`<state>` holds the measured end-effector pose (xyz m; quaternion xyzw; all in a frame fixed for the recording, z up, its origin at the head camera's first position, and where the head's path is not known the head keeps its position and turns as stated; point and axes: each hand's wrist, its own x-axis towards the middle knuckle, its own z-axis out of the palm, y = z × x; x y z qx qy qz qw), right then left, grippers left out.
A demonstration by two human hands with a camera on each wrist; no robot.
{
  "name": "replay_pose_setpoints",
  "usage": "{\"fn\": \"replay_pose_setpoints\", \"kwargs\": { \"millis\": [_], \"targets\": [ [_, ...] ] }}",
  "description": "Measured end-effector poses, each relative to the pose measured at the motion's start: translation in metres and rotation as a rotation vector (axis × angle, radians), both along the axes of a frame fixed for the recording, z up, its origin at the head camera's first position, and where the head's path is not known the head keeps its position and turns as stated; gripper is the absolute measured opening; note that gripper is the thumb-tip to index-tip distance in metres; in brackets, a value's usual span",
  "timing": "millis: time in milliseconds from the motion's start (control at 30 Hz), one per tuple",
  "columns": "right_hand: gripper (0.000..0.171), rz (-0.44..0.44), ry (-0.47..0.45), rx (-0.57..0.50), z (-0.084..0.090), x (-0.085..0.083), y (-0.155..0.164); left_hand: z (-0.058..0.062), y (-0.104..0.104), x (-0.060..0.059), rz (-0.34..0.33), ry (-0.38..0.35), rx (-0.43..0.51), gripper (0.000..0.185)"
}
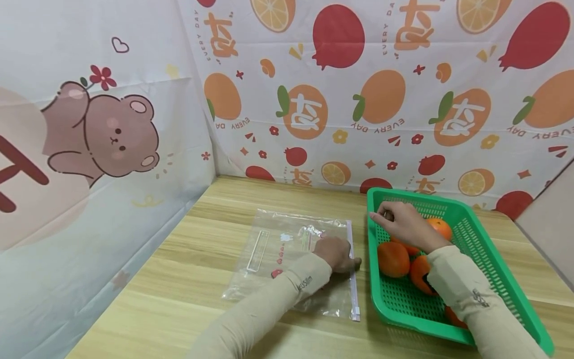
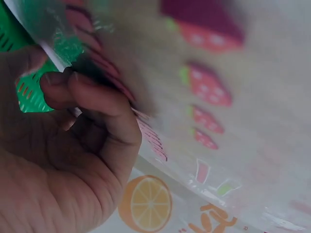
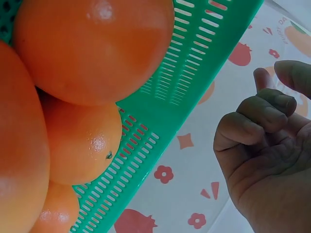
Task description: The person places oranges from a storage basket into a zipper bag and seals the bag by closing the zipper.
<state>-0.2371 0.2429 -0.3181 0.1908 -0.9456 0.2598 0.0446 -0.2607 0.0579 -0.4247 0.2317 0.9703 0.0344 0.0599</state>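
1. Your left hand [image 1: 335,253] pinches the zip bag [image 1: 296,259] at its slider edge (flat on the table, nothing inside).
2. Your right hand [image 1: 403,224] hovers loosely curled, holding nothing, over the oranges [image 1: 393,259], all in the green basket [image 1: 489,259].

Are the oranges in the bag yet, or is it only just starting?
Only just starting. The clear zip bag lies flat on the table and looks empty. The left hand pinches its edge by the zipper. The right hand hovers over the green basket, fingers loosely curled, holding nothing. All the oranges are in the basket, so every one is left to move.
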Motion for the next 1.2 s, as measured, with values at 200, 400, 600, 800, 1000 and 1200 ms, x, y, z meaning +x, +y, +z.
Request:
{"fn": "replay_pose_setpoints", "kwargs": {
  "millis": [200,400,600,800,1000,1200],
  "targets": [
    [0.027,-0.004,-0.015,0.005,0.000,0.002,-0.002,-0.001,0.001,0.006,-0.033,0.105,-0.023,0.046],
    [0.025,-0.003,-0.023,0.013,-0.002,0.001,-0.001,-0.002,0.001,0.005,-0.066,0.123,0.020,0.038],
    [0.025,0.005,-0.012,0.022,-0.001,0.003,-0.002,0.003,-0.006,0.002,-0.011,0.019,0.207,0.033],
    [0.026,0.025,-0.007,0.003,0.003,0.003,-0.007,0.019,-0.019,0.003,0.002,-0.034,0.433,0.032],
    [0.018,0.007,-0.042,-0.054,0.004,-0.002,-0.013,0.036,-0.030,0.005,-0.017,-0.003,0.564,0.022],
    [0.031,0.011,-0.108,-0.131,0.005,-0.006,-0.022,0.055,-0.038,0.004,-0.013,-0.013,0.706,0.019]
  ]
}}
